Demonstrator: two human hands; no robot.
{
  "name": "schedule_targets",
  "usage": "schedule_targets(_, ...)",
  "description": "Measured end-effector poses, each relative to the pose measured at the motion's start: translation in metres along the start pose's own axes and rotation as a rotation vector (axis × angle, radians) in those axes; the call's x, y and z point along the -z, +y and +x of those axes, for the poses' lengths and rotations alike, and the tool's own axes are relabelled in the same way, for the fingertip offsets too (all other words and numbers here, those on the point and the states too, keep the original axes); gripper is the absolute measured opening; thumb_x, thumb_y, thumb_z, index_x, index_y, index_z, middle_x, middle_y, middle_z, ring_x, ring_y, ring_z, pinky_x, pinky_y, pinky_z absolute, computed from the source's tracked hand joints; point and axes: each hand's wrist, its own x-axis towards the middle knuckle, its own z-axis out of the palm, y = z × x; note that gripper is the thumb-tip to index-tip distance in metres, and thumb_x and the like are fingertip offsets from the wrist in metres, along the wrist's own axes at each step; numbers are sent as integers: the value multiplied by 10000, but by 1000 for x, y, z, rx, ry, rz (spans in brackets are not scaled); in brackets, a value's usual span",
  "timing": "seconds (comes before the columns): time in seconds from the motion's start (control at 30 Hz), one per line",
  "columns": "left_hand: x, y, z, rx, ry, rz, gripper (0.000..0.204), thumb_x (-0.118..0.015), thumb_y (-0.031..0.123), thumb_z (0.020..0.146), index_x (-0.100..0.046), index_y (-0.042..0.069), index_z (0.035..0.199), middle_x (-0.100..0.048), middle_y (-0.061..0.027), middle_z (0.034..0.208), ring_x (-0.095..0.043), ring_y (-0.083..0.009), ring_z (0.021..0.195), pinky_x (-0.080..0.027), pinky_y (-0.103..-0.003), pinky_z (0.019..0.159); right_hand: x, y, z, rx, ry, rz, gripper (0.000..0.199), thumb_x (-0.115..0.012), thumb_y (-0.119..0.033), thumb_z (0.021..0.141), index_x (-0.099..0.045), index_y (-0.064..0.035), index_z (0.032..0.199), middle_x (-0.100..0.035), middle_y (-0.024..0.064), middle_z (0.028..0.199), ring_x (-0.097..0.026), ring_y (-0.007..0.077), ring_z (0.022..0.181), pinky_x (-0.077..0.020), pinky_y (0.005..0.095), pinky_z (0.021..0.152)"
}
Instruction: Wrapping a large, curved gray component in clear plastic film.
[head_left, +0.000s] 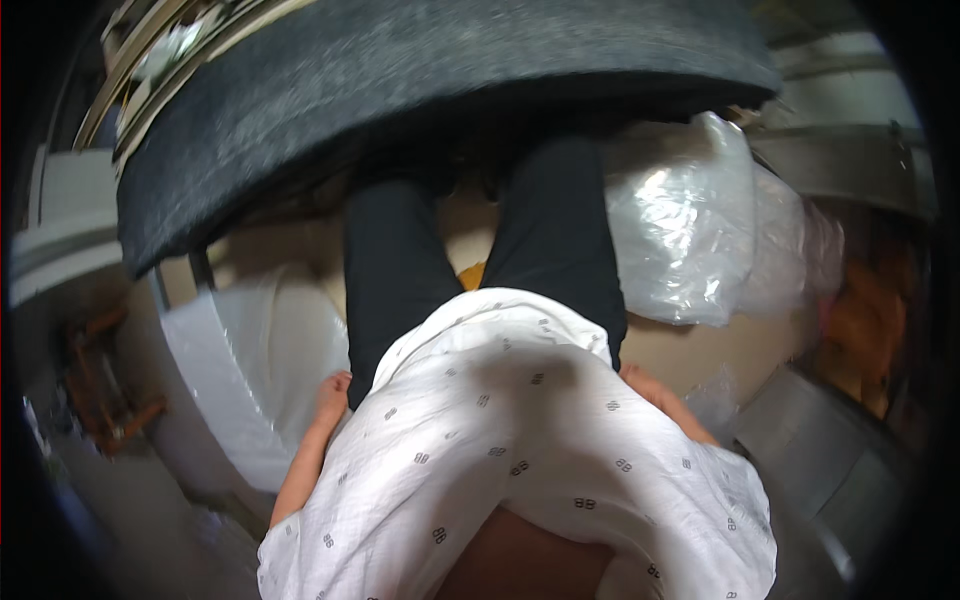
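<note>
Two bare hands (335, 390) (641, 381) beside black trousers (545, 225), crinkled glossy plastic (680, 225)

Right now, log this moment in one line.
left hand: beside dark trousers | right hand: likewise | grips: unclear | clear plastic: at right

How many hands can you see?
2: the bare left hand is beside the black trousers' left leg, and the bare right hand beside their right leg. Parts may be hidden.

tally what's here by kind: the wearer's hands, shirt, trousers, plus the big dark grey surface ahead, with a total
Hands: 2 (left hand, right hand)
White patterned shirt: 1
Pair of dark trousers: 1
Dark grey surface: 1
Total: 5
</note>
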Motion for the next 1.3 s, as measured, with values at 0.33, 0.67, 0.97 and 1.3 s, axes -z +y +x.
schedule_targets(0.33,6,78,101,-744,353,308,302,-521,91,818,-535,-11,1102,-576,-151,1053,-567,-230,930,-445,-308,813,28,-67,72,345,12,1075,402,-536,-150,874,-456,-7,1241,-543,64,1161,-515,162,991,-424,284,859)
schedule_targets(0.67,19,132,117,-799,403,328,296,-509,85,828,-533,-10,1107,-573,-142,1058,-562,-225,935,-440,-302,814,34,-32,174,382,10,1120,292,-476,-273,916,-554,-89,1129,-604,40,1035,-571,155,855,-463,288,738)
schedule_targets(0.97,36,225,133,-846,475,390,290,-499,80,837,-530,-9,1112,-570,-133,1063,-557,-220,940,-436,-297,815,276,-55,232,525,902,1356,176,-532,-204,864,-548,-52,951,-607,48,817,-588,118,709,-464,223,596)
schedule_targets(1.3,1,236,108,-777,481,302,285,-487,74,847,-527,-7,1117,-567,-124,1069,-551,-215,946,-432,-291,817,318,-32,229,-168,1128,337,365,-624,-314,794,-505,-17,968,-585,169,987,-557,342,951,-437,411,787)
